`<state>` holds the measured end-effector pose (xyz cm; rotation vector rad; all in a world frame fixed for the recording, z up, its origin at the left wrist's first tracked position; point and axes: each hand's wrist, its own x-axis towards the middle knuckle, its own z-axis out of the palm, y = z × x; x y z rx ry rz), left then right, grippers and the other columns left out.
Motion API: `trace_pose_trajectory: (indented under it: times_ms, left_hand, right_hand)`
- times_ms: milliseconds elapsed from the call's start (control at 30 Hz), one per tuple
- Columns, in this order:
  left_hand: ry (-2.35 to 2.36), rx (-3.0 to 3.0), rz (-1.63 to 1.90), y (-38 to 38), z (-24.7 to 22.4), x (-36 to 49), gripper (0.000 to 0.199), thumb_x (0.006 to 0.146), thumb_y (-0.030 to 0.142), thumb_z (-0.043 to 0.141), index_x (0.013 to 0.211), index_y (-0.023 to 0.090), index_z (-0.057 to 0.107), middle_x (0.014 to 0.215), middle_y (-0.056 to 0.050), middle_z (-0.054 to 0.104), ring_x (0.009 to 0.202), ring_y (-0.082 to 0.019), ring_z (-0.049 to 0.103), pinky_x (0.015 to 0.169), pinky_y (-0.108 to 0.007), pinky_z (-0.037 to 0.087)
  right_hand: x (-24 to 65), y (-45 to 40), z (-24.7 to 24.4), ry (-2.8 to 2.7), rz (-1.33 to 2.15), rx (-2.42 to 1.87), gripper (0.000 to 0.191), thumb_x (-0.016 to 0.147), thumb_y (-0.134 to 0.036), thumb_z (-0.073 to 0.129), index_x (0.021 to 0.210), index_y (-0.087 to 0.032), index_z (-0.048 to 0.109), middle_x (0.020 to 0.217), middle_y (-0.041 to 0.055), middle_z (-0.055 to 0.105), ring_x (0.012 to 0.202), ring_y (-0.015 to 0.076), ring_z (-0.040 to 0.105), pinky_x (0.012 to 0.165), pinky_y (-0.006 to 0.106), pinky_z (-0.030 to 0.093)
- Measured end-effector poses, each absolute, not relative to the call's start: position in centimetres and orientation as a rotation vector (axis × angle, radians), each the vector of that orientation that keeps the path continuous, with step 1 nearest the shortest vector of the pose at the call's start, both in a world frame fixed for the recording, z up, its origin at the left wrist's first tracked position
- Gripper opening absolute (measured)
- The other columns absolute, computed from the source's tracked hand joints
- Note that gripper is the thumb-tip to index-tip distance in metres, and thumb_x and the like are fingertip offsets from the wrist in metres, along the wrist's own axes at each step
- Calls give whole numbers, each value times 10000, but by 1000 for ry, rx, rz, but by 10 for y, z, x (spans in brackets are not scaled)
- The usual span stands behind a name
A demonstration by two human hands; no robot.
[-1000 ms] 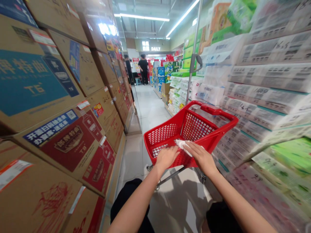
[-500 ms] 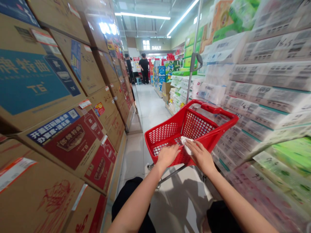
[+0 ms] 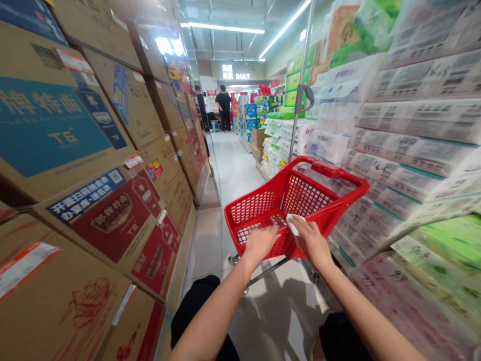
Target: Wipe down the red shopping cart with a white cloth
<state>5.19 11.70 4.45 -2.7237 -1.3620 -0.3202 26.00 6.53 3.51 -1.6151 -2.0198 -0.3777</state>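
A red plastic shopping cart (image 3: 327, 218) stands in front of me in the aisle, its handle to the right. My left hand (image 3: 261, 241) is closed over the cart's near rim, fingers curled toward the inside. Just right of it, my right hand (image 3: 314, 244) presses a white cloth (image 3: 294, 223) against the same rim, with the fingers over it. Part of the cloth is hidden under those fingers; whether it is fabric or paper I cannot tell. Through its holes, the basket shows no goods inside.
Stacked cardboard cartons (image 3: 93, 210) form a wall on my left, with a clear panel at their far end. Packs of tissue paper (image 3: 409, 120) are piled on the right. A metal pole (image 3: 300, 75) rises behind the cart. People (image 3: 223, 108) stand farther down the aisle.
My right hand has moved slightly right along the rim with the cloth, its fingers more bent. My left hand stays on the rim, and the cart has hardly moved.
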Motion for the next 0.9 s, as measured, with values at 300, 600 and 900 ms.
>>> trace_pose_trajectory:
  times_ms: [300, 600, 900]
  left_hand:
    - [-1357, -2716, -329, 116, 45, 49, 312, 1067, 468, 390, 1147, 227, 571, 996, -39, 735, 851, -224, 737, 708, -292, 546]
    - [-1365, -2741, -323, 113, 45, 51, 325, 1073, 457, 372, 1218, 230, 553, 1067, -67, 732, 906, -218, 736, 751, -289, 549]
    - [-1421, -2734, -260, 118, 37, 11, 381, 1062, 490, 392, 1314, 242, 533, 1031, -90, 750, 918, -234, 744, 756, -297, 554]
  right_hand:
    - [307, 69, 58, -2041, -515, -1765, 617, 964, -285, 523, 1539, -456, 378, 1553, -92, 481, 947, 229, 580, 627, 317, 597]
    - [254, 56, 34, -2143, -400, -1624, 837, 895, -131, 498, 1615, -416, 180, 1612, -83, 393, 1063, 218, 589, 695, 298, 625]
    - [314, 64, 49, -1923, -478, -1753, 718, 918, -204, 526, 1567, -439, 329, 1579, -88, 441, 969, 230, 607, 703, 357, 623]
